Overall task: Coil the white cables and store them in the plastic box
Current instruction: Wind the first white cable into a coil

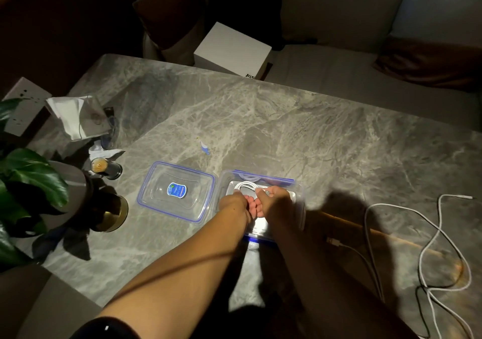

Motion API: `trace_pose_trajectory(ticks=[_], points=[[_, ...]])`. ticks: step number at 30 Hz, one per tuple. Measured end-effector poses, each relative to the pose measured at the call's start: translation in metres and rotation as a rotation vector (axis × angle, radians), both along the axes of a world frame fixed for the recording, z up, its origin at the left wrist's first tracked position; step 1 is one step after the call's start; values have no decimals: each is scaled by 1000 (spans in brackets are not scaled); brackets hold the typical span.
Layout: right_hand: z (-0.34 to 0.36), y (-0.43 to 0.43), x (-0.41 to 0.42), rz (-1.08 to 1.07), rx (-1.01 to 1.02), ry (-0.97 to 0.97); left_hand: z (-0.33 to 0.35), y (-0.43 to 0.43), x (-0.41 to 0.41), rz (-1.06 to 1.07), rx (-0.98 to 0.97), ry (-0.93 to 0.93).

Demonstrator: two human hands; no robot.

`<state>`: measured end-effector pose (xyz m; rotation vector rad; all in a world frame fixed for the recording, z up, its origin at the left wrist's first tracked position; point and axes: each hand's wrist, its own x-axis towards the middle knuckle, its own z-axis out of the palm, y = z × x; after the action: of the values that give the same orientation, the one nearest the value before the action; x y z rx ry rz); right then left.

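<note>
- Both forearms stretch forward over the table (326, 135). The left hand (234, 203) and right hand (277, 203) meet knuckles-up inside the box (263, 176).
- Fingers of both hands curl down and grip the coil (246, 184), which sits low at the box's far end.
- The lid (177, 192) lies just left of the box; a loose cable (439, 213) sprawls well to the right.

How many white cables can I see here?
2 at least. One coil lies in the box, held by the left hand and right hand. One loose cable sprawls on the table at right. That tangle may be two, and the hands may hide more.
</note>
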<state>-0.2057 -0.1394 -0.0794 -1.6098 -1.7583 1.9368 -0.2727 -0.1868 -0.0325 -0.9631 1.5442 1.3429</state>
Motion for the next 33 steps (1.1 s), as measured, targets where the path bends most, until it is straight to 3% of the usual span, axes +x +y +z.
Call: trace_pose_trajectory(ticks=[4, 12, 19, 23, 27, 30, 33], points=[[6, 2, 2, -32, -37, 0, -6, -6, -6, -35, -8, -72], [3, 3, 3, -6, 48, -18, -8, -3, -4, -60, -71, -10], [4, -3, -1, 6, 63, -81, 4, -2, -1, -81, -7, -7], [4, -8, 2, -136, -2, -82, 6, -10, 0, -179, -21, 105], [9, -8, 6, -281, -119, -11, 12, -8, 1, -166, 19, 105], [18, -8, 11, -285, -193, 33, 21, -8, 7, -170, 59, 160], [31, -7, 14, -253, -125, 21, 25, -14, 11, -248, 86, 232]])
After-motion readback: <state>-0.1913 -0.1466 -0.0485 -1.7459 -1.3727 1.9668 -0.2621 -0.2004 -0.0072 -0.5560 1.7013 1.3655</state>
